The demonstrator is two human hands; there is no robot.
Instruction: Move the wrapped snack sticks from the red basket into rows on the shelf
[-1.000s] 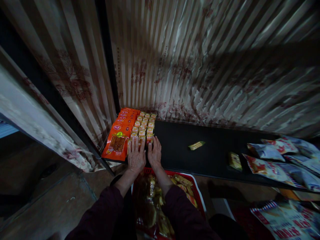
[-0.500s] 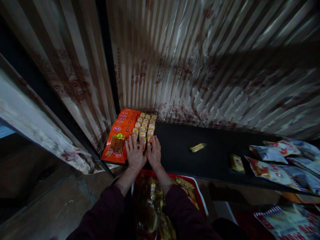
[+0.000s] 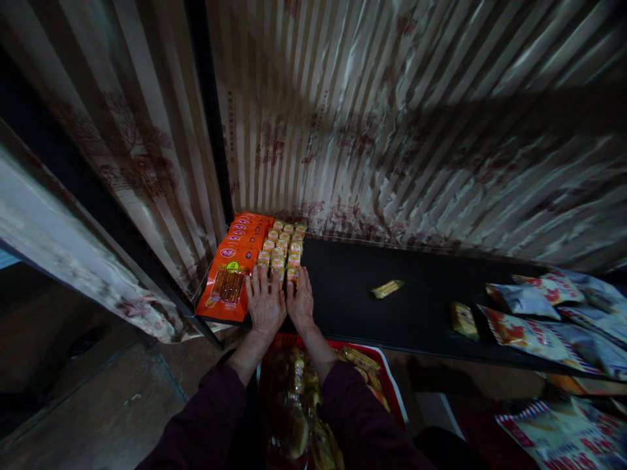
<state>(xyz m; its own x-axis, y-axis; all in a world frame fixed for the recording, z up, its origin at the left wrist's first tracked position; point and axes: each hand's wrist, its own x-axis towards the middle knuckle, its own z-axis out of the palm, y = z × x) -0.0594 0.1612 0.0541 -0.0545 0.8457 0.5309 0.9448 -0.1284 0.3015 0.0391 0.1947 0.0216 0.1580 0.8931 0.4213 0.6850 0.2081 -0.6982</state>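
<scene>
Both hands rest side by side at the front left of a black shelf [image 3: 421, 313]. My left hand [image 3: 264, 303] lies flat, fingers stretched out, on the near end of several rows of small yellow wrapped snacks [image 3: 283, 247]. My right hand [image 3: 300, 300] lies flat next to it, fingers forward, against the right edge of those rows. A stack of orange snack packets [image 3: 232, 269] sits just left of the rows, in the shelf's corner.
A red basket [image 3: 386, 385] full of wrapped snacks sits below my arms. One loose yellow snack [image 3: 386, 288] and a small packet [image 3: 461, 319] lie mid-shelf. Several larger bags [image 3: 539, 320] crowd the right end. Striped patterned paper [image 3: 401, 130] lines the back and left walls.
My hands have shifted slightly left and closer together against the rows of yellow snacks. Nothing else has moved.
</scene>
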